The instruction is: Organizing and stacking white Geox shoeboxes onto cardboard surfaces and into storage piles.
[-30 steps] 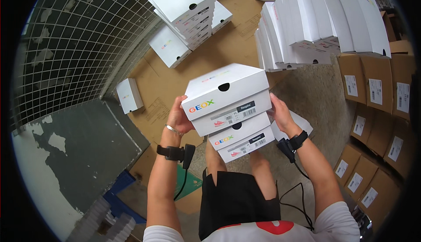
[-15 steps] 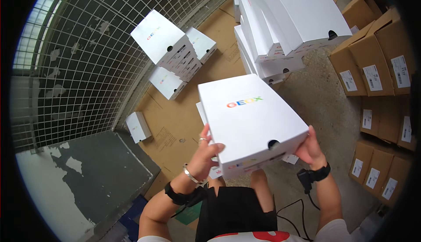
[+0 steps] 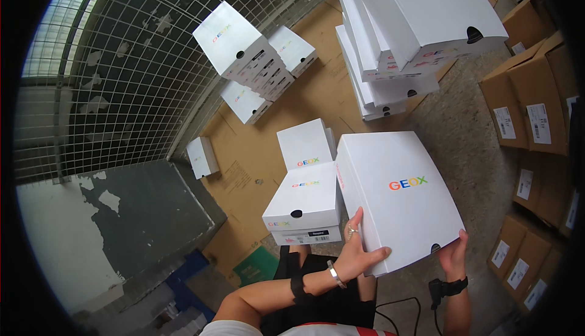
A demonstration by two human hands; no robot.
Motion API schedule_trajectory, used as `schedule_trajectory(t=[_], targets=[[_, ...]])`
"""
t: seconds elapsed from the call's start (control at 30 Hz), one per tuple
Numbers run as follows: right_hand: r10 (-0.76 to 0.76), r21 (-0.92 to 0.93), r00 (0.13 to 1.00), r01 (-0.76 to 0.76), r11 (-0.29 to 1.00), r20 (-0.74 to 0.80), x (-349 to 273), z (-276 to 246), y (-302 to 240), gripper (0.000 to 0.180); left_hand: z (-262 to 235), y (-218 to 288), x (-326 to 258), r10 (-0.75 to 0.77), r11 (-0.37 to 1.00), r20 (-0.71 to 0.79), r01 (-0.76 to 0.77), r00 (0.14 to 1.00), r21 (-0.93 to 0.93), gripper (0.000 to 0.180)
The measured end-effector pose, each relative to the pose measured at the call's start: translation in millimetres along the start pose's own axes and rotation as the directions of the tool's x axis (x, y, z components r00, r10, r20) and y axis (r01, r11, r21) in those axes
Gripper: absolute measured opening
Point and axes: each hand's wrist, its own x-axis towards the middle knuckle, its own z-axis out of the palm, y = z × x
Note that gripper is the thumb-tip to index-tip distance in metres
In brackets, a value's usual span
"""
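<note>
A large white shoebox [image 3: 396,205] with coloured lettering on its lid is held up in front of me, a little right of the middle. My left hand [image 3: 356,254] grips its near left side, the thumb over the lid's edge. At the near right corner, my right hand [image 3: 454,254] holds the box with its fingers partly hidden beneath. Just left of the held box sits another closed white shoebox [image 3: 301,199], its labelled end facing me. Beyond that one lies a further white shoebox [image 3: 304,138].
Stacked white shoeboxes [image 3: 228,40] stand near the wire mesh [image 3: 122,62], with a taller shoebox stack [image 3: 439,13] at the far right. A single shoebox [image 3: 201,156] lies on the cardboard sheet [image 3: 241,153]. Brown cartons [image 3: 536,92] line the right side.
Both hands have moved right with the shoebox and turned it. Two white shoeboxes that were mostly hidden behind it now show on its left. The view has shifted slightly.
</note>
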Motion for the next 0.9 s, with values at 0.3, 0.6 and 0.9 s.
schedule_trajectory(t=[0.3,0.6,0.9], targets=[[0.084,0.089,0.935,-0.056,0.994,-0.344,61.0,-105.1,-12.8,0.059,-103.6,32.2,42.9,0.226,0.154,0.017,-0.053,0.974,0.987,0.115],[0.382,0.261,0.873,-0.309,0.914,-0.304,249.3,-234.5,57.5,0.057,-185.9,20.0,69.6,0.212,0.004,0.122,-0.125,0.970,0.992,0.101],[-0.376,-0.815,0.744,-0.386,0.433,-0.552,269.7,-312.2,111.0,0.047,-201.9,76.2,76.0,0.328,-0.009,0.216,-0.226,0.920,0.974,0.084]])
